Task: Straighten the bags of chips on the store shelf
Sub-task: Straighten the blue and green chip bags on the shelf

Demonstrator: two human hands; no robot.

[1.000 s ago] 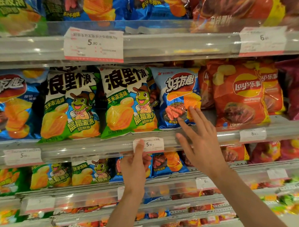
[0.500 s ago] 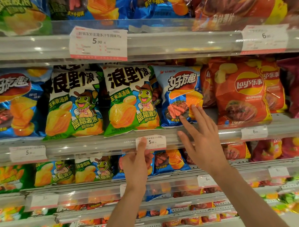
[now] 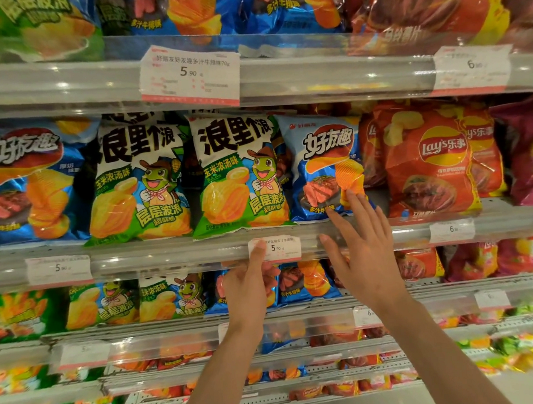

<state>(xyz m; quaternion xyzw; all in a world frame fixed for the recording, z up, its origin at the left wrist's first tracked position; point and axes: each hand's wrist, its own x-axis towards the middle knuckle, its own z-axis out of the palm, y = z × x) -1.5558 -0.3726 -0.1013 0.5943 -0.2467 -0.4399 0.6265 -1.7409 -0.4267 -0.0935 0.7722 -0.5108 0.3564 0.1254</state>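
On the middle shelf [image 3: 170, 255] stand chip bags in a row. A blue steak-flavour bag [image 3: 321, 165] stands upright right of two green corn-flavour bags [image 3: 239, 175] [image 3: 139, 183]. My right hand [image 3: 362, 246] is spread open, its fingertips touching the blue bag's lower right corner. My left hand [image 3: 250, 282] is below the shelf edge, thumb pressed on the white price tag [image 3: 276, 247], fingers curled behind the rail. A red Lay's bag [image 3: 431, 164] stands to the right.
Another blue bag [image 3: 29, 181] stands at the far left and a dark pink bag [image 3: 529, 156] at the far right. Shelves above and below hold more chip bags behind clear rails. A large price label [image 3: 189, 74] hangs on the upper rail.
The view has drifted slightly; both hands stay almost in place, the right hand's fingertips still at the blue bag's lower corner.
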